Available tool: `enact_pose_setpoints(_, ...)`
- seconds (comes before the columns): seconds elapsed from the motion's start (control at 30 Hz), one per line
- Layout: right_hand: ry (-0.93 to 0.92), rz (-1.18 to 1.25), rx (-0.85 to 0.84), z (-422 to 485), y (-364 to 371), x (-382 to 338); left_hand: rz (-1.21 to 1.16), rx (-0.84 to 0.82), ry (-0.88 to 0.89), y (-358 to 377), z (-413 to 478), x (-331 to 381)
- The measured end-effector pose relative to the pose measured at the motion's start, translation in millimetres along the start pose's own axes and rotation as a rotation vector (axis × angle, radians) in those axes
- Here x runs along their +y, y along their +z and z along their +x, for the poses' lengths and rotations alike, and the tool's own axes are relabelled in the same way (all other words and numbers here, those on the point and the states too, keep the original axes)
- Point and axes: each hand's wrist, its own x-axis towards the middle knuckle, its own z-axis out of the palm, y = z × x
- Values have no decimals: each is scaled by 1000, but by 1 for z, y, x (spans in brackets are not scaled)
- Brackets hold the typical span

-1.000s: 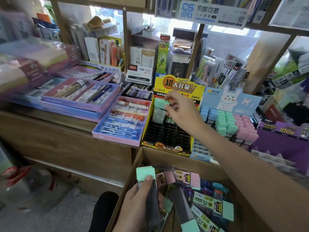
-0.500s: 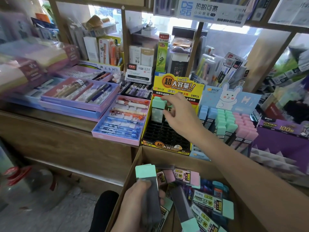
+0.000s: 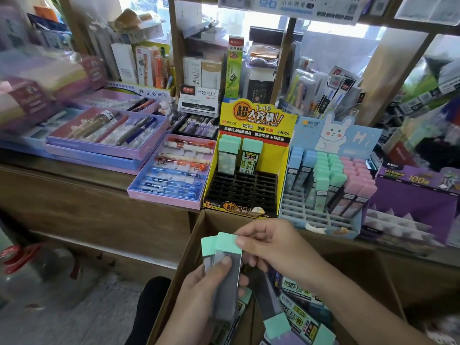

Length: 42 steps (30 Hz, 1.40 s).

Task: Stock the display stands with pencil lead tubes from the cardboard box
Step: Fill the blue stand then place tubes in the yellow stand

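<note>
A yellow display stand (image 3: 283,155) with a black slotted tray sits on the counter's front edge; two green-capped lead tubes (image 3: 239,155) stand in its back row. Over the open cardboard box (image 3: 189,245), my left hand (image 3: 199,302) grips a small stack of green-capped tubes (image 3: 225,275), thumb pressed on the front one. My right hand (image 3: 273,245) pinches the green cap of the front tube in that stack. More tubes (image 3: 293,317) lie loose in the box.
A blue bunny display stand (image 3: 323,215) with blue, green and pink tubes sits right of the yellow one. Pink and purple pen trays (image 3: 171,197) lie to the left. A purple stand (image 3: 410,205) is at far right. A water jug (image 3: 37,270) stands on the floor.
My right hand left a second tube standing in the yellow stand and came back down to the box. It now pinches the cap of the tube stack in my left hand.
</note>
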Motion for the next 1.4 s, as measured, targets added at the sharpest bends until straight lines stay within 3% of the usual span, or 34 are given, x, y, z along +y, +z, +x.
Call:
enact_pose_setpoints(0.27, 27, 352, 27, -8, -1, 13, -302, -86, -136, -3, 5, -8)
enact_pose_setpoints(0.47, 39, 474, -37, -11, -4, 11, -87, -143, -136, -8, 7, -11)
enact_pose_setpoints(0.83, 152, 484, 15, -11, -5, 0, -1, 21, -18, -10, 7, -11)
enact_pose_setpoints(1.13, -27, 142, 21, -2, -20, -26, -76, 20, 0, -11, 5, -10)
enact_pose_setpoints(1.4, -276, -87, 397, 43, -47, -72, -186, 50, -50, -13, 5, -4)
